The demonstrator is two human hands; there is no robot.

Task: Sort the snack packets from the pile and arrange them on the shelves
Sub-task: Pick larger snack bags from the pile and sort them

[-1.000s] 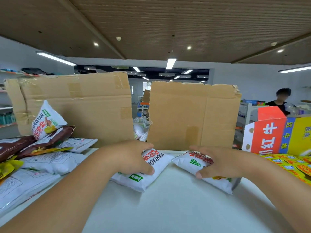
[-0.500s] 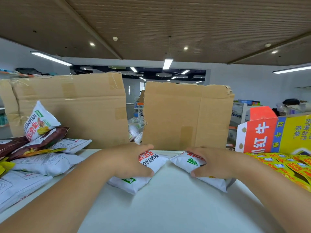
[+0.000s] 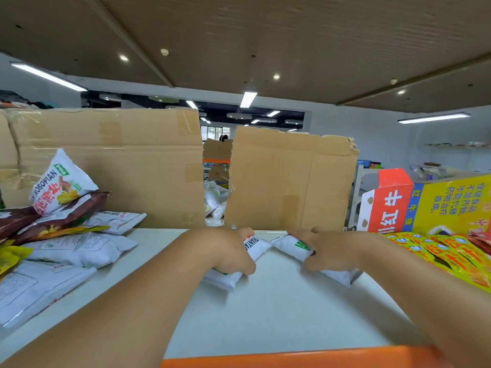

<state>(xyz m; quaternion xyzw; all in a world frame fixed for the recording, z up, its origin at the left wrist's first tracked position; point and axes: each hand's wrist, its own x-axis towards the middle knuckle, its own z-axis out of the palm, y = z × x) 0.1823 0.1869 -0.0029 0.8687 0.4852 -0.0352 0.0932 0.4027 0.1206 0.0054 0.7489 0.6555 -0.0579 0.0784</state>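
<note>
Pushed nearer the cardboard wall (image 3: pixel 279 176) than a second ago, the left packet (image 3: pixel 255 246) and right packet (image 3: pixel 291 244) are kept side by side on the white shelf (image 3: pixel 279 309), apparently so a row is formed. Each is gripped from above by curled fingers of the hands, left hand (image 3: pixel 228 249) and right hand (image 3: pixel 329 248), well apart from the pile (image 3: pixel 69 248).

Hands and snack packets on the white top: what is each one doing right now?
left hand: grips the left white packet.
right hand: grips the right white packet.
left white packet: lying on the white surface, held.
right white packet: lying on the surface, held.
packet pile: heaped at the left, untouched.
cardboard sheets: standing upright behind.
red and yellow box: at the right, untouched.
</note>
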